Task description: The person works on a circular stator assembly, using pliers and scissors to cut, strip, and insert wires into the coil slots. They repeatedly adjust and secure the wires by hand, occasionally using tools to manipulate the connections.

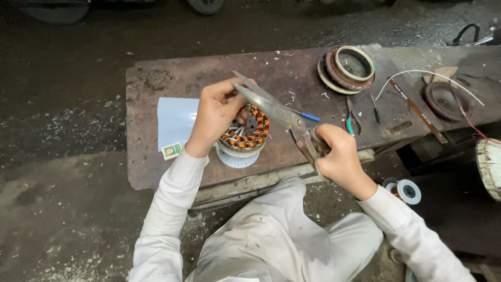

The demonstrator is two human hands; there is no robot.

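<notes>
A round motor stator (245,137) wound with copper coils sits on a worn wooden workbench (156,78). My left hand (216,116) rests on top of the stator, fingers pinched at its rim. My right hand (339,156) grips the handles of large metal scissors (271,107), whose blades point up and left, with the tips by my left fingers. White sleeves cover both my arms.
A pale sheet of paper (176,121) and a small green card (171,150) lie left of the stator. A round metal motor cover (348,68), pliers (353,121), a blue-handled screwdriver (308,116), a white wire (433,75) and a dark disc (443,99) lie to the right. Wire spools (406,190) sit below the bench.
</notes>
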